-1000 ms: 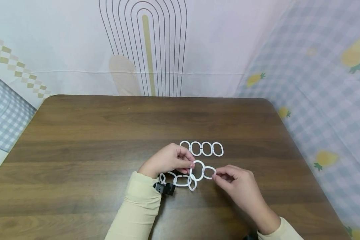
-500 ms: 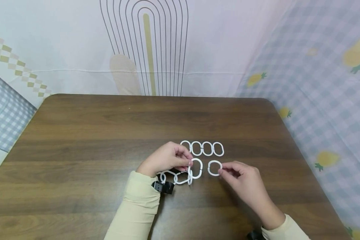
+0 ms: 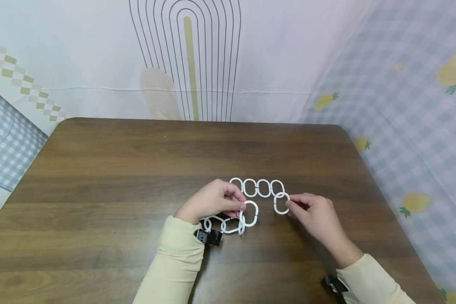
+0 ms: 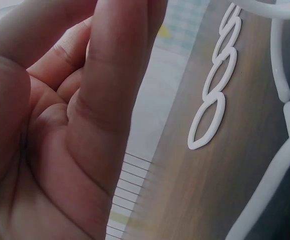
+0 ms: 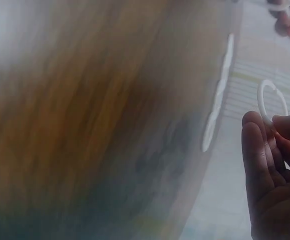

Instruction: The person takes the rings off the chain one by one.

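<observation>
In the head view my left hand (image 3: 217, 202) pinches a white oval plastic chain link (image 3: 256, 213) between thumb and fingertips. Other links joined to it hang below and trail left behind the wrist, partly hidden. My right hand (image 3: 316, 214) holds a single loose link (image 3: 275, 207) upright by its right side, thumb against fingers. This link overlaps the end of a row of white links (image 3: 256, 188) on the table. From the right wrist, the link (image 5: 261, 97) shows a small gap in its loop. Large, close links (image 4: 279, 60) cross the left wrist view's right side.
The brown wooden table (image 3: 137, 156) spreads beneath both hands. Behind it hangs a pale patterned cloth (image 3: 273, 50), with a checked pineapple cloth (image 3: 410, 126) along the right. Black wrist cameras sit on the left wrist (image 3: 208, 237) and right wrist (image 3: 334, 285).
My right hand has drawn the end link off the chain, then carried it right and away from me toward the row. The left hand has stayed almost in place, its chain sagging.
</observation>
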`<action>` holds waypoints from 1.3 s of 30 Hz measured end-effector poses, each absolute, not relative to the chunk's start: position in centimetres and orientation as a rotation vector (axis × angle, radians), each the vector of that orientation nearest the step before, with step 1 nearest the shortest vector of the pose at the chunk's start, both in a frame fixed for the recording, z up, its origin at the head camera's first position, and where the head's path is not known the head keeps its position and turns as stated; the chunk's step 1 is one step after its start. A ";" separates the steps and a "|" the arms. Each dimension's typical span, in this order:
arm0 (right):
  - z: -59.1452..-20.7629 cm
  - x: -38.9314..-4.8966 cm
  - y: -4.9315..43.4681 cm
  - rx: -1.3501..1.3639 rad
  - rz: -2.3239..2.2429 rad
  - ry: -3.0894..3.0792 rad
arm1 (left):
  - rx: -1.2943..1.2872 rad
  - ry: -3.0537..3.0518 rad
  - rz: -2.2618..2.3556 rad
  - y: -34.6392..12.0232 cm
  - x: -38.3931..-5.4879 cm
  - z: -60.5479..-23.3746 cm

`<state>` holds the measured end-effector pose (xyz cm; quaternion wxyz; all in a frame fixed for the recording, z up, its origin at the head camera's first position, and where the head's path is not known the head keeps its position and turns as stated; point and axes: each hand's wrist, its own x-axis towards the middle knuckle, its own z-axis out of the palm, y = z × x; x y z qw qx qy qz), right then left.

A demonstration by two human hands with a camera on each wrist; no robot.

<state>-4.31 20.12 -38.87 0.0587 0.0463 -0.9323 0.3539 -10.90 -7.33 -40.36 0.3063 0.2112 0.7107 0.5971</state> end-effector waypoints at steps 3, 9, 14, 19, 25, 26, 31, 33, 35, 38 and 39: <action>-39.1 -5.1 20.6 0.092 1.045 -2.875 | 0.556 1.872 1.585 -7.3 -10.9 -40.4; -39.6 -6.6 21.7 0.051 0.962 -2.938 | 0.560 1.874 1.583 -7.4 -10.9 -40.4; -39.7 -7.4 22.3 0.014 0.919 -2.995 | 0.568 1.886 1.569 -7.3 -10.9 -40.1; -39.8 -7.8 22.7 -0.015 0.912 -3.034 | 0.571 1.890 1.564 -7.3 -10.9 -40.1; -40.0 -8.4 23.0 -0.019 0.865 -3.065 | 0.573 1.890 1.564 -7.4 -10.9 -40.0; -40.0 -8.5 23.1 -0.021 0.864 -3.067 | 0.573 1.890 1.565 -7.4 -10.9 -40.0; -40.1 -8.9 23.4 -0.038 0.846 -3.083 | 0.571 1.887 1.567 -7.4 -10.8 -39.9; -40.1 -9.0 23.4 -0.045 0.832 -3.091 | 0.570 1.887 1.567 -7.4 -10.8 -39.9; -40.0 -9.2 23.5 -0.051 0.819 -3.100 | 0.569 1.886 1.567 -7.4 -10.8 -39.9; -40.0 -9.3 23.6 -0.061 0.812 -3.115 | 0.569 1.885 1.566 -7.4 -10.8 -39.9; -40.0 -9.4 23.6 -0.065 0.814 -3.119 | 0.569 1.884 1.566 -7.4 -10.8 -39.9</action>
